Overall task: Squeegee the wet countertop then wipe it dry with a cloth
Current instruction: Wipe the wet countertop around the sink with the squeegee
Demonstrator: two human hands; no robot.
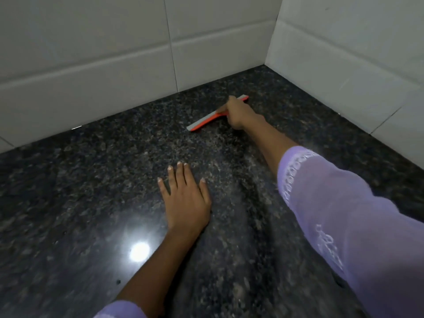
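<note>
An orange squeegee (203, 123) with a grey rubber blade lies against the dark speckled granite countertop (91, 180), near the back corner. My right hand (238, 114) is stretched far forward and shut on its handle; the hand hides the handle and the blade's middle. My left hand (184, 198) rests flat on the counter, nearer to me, fingers spread, holding nothing. Both arms wear lilac sleeves. No cloth is in view.
White tiled walls (114, 53) rise behind the counter and on the right (355, 53), meeting in a corner at the upper right. A lamp's bright reflection (139, 251) shines on the glossy stone at the lower left.
</note>
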